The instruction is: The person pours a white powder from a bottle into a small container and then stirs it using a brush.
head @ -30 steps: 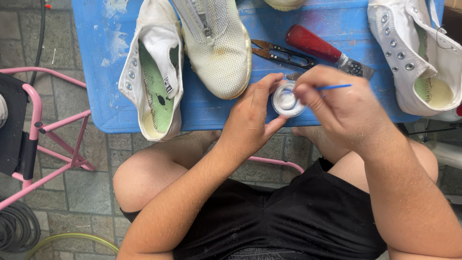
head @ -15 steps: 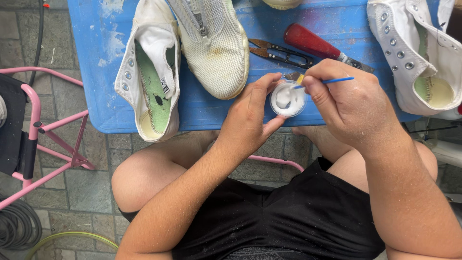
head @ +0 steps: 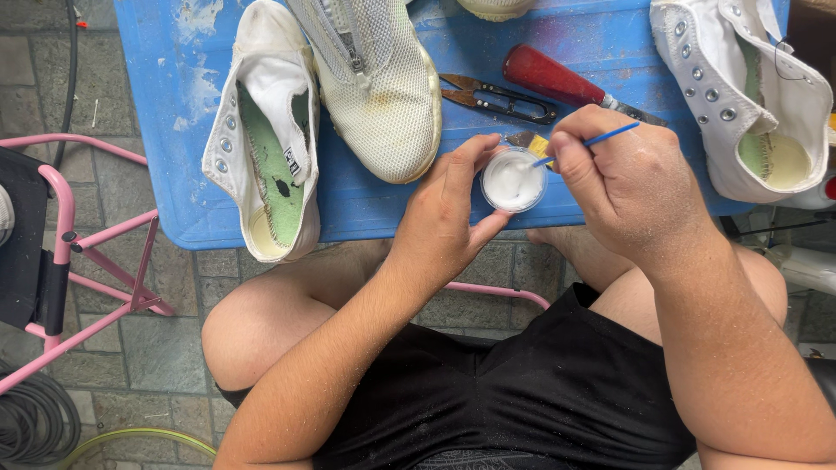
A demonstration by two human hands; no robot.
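Note:
My left hand (head: 446, 222) holds a small round jar of white paint (head: 513, 180) over the near edge of the blue table (head: 366, 213). My right hand (head: 620, 178) grips a thin blue-handled paintbrush (head: 601, 137), its bristle end right at the jar's upper right rim. A white high-top shoe with a green insole (head: 266, 144) lies on the table to the left. Beside it rests a cream mesh shoe (head: 379, 83). Another white high-top shoe (head: 753, 91) sits at the right end of the table.
Small black snips (head: 498, 97) and a red-handled knife (head: 562, 80) lie on the table behind the jar. A pink metal chair frame (head: 83, 252) stands at the left on stone paving. Coiled cable (head: 30, 426) lies at the bottom left. My bare knees are under the table edge.
The brush tip has come up out of the jar to its upper right rim. My left hand tilted the jar slightly, so more of the white paint shows.

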